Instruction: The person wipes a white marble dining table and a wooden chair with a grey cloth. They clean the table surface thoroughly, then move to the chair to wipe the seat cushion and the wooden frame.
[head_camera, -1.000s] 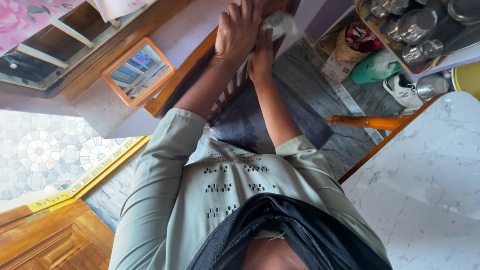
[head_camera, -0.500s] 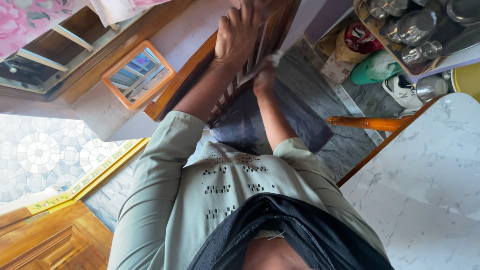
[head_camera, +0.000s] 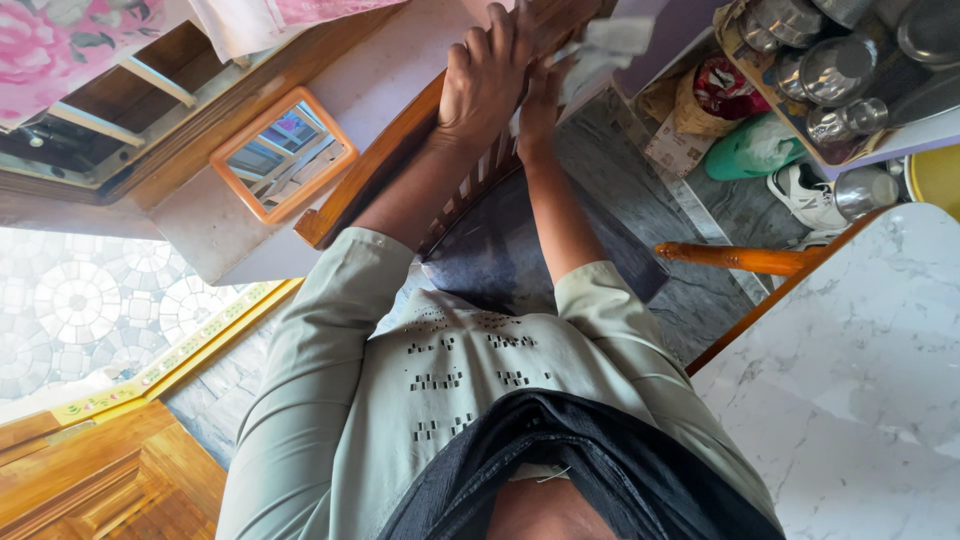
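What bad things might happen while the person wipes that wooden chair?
1. The left hand grips the chair back, which looks tilted, so the chair might tip or slip on the smooth stone floor.
2. The right hand works its pale cloth by the slats, where fingers may get pinched.

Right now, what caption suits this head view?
Left hand grips a wooden chair back while right hand wipes with a cloth.

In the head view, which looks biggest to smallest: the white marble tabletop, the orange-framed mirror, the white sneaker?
1. White marble tabletop, by far; nearness to the camera enlarges it.
2. Orange-framed square mirror.
3. White sneaker, partly hidden, so its full size is uncertain.
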